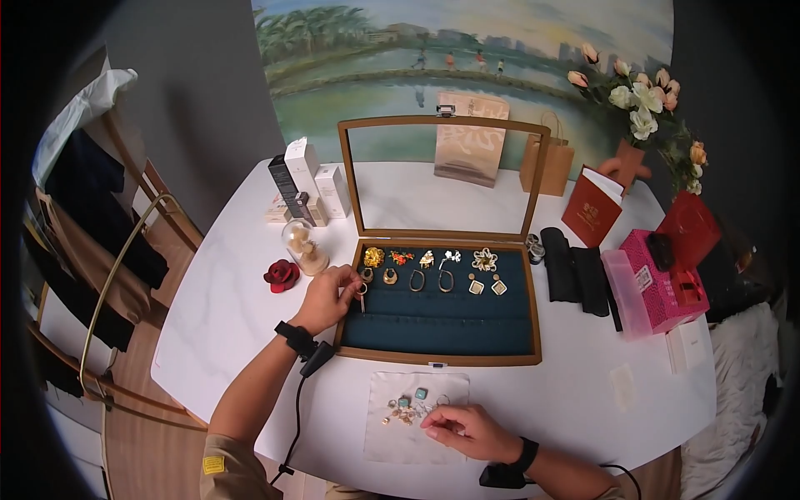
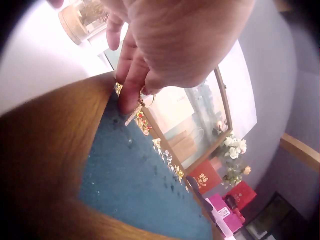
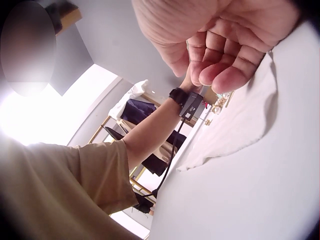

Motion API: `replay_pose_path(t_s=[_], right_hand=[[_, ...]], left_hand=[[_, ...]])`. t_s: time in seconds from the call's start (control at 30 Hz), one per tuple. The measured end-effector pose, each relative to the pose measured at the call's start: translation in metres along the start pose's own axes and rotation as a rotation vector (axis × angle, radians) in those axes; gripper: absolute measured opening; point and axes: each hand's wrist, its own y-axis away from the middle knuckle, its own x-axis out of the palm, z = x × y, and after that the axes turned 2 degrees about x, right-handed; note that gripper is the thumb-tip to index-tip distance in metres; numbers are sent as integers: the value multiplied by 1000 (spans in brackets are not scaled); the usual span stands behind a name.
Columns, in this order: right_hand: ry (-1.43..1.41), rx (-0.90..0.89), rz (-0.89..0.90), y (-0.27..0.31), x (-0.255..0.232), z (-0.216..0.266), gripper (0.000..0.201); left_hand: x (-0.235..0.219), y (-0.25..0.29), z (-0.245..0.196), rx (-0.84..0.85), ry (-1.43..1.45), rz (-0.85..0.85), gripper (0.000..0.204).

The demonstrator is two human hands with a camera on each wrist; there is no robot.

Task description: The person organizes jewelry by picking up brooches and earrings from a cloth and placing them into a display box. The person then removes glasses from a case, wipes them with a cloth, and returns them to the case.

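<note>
Near: right hand [image 1: 471, 433] at cloth's [image 1: 400, 446] right side, grip slack, fingers loosely curled; jewelry pile [image 1: 404, 402] on cloth, just beside fingertips. Beyond, on white tabletop [image 1: 225, 317]: open box [image 1: 492, 361], teal lining. Left hand [image 1: 327, 298] at box's left side, grip narrow, pinching hoop earring [image 2: 133, 115] with drop bar. Farther in box, two rows of jewelry pieces [image 1: 427, 260]. Left of box, red rose [image 1: 282, 275], glass dome [image 1: 300, 237]. Far: raised lid [image 1: 538, 183], paper bag [image 1: 550, 167], flowers [image 1: 643, 100] at right.

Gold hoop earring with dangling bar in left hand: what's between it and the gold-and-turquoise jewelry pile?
In head view, from the earring: dark teal lining, brown wooden front rim, narrow white tabletop strip, then bare white cloth margin.
</note>
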Motion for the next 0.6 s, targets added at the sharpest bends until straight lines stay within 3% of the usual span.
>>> replay_pose_path(t_s=[0.07,0.37,0.6], right_hand=[[31,24,11,0,-1,5,15],[26,34,15,1,-1,5,14],[24,28,11,1,-1,5,15]], left_hand=[[-4,0,-10,54,-221,8,6],[-3,0,0,203,-337,-55,4],[2,-1,7,180,-380,-85,5]])
